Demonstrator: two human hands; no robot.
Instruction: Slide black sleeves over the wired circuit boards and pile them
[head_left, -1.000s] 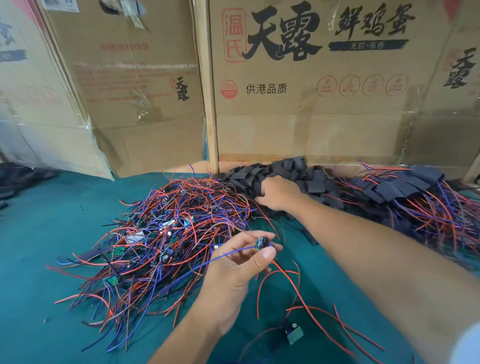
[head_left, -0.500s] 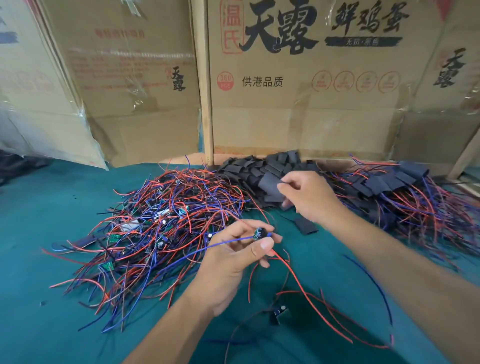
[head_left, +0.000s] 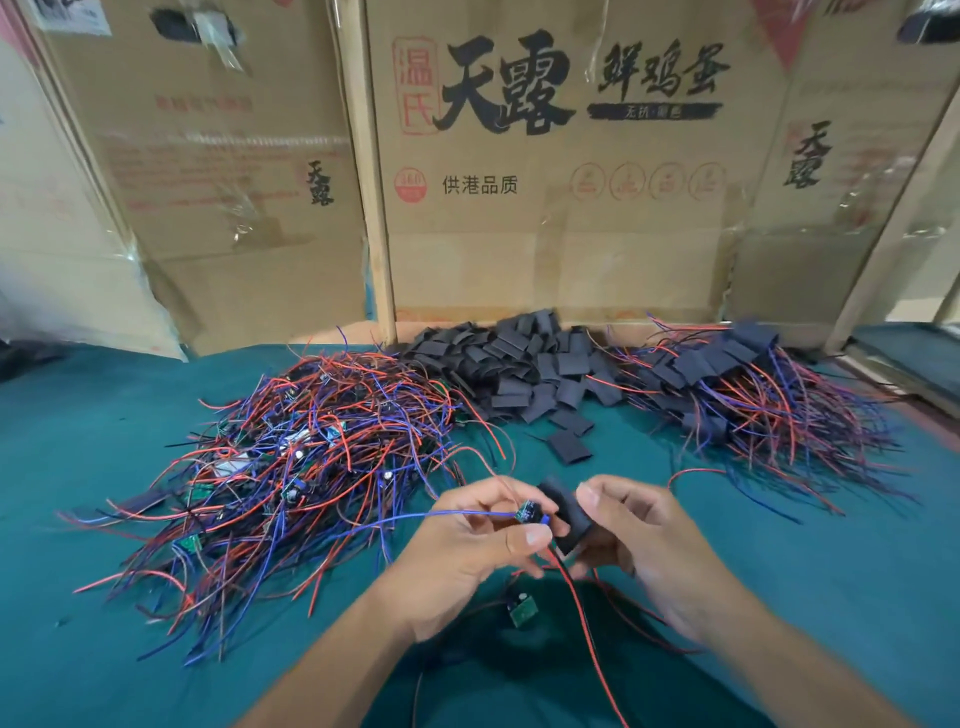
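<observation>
My left hand (head_left: 462, 551) pinches a small wired circuit board (head_left: 527, 511) by its blue and red leads. Right beside it, my right hand (head_left: 639, 540) holds a black sleeve (head_left: 566, 512) with its mouth close to the board. A tangled heap of unsleeved boards with red and blue wires (head_left: 301, 457) lies to the left. Loose black sleeves (head_left: 524, 369) are heaped at the back centre. Sleeved boards (head_left: 748, 395) are piled at the back right. One more green board (head_left: 521, 609) lies on the cloth under my hands.
The green cloth (head_left: 78, 426) covers the table. Cardboard boxes (head_left: 561, 208) stand as a wall along the back edge. A stray sleeve (head_left: 570, 447) lies between the sleeve heap and my hands.
My right hand has left the sleeve heap with one black sleeve and come back next to my left hand. The left hand kept its pinch on the board.
</observation>
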